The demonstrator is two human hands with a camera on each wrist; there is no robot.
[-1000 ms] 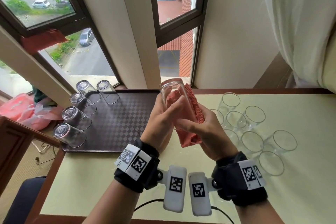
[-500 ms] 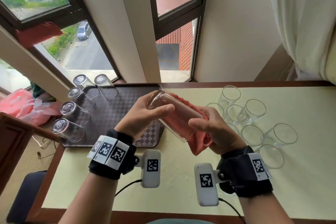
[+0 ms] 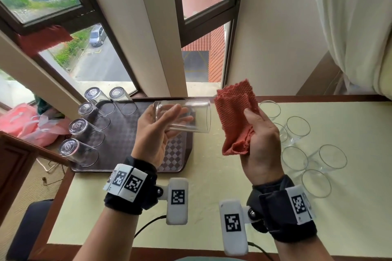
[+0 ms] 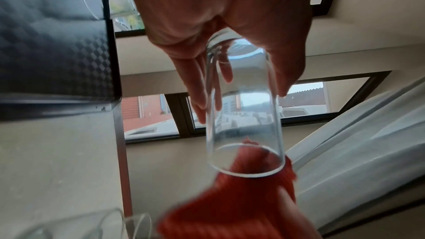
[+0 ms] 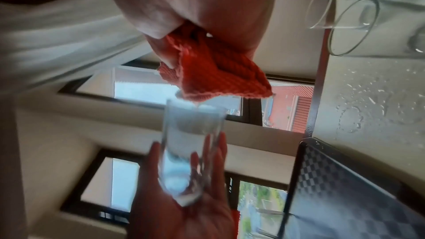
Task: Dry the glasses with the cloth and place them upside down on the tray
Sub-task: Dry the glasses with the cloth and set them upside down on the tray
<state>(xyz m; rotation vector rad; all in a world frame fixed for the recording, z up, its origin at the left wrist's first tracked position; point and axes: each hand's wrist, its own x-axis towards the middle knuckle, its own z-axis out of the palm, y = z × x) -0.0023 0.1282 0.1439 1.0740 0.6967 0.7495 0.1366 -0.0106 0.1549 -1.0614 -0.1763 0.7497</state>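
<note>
Glass out of the cloth, on its side over the tray edge.

From my head view, my left hand [image 3: 158, 131] cradles the glass [image 3: 182, 115] sideways, fingers curled round its base end, mouth facing the cloth [image 3: 234, 116], which my right hand [image 3: 259, 133] pinches bunched just beside the rim, so I can judge it dry. Five glasses stand upside down along the tray [image 3: 127, 140] at its left; more wait upright on the table [image 3: 212, 186] to my right. My left wrist view shows fingers [image 4: 200, 86] wrapping the glass, cloth at its open mouth. My right wrist view shows the cloth [image 5: 214, 72] gripped, the glass [image 5: 190, 150] lying in the other palm.
</note>
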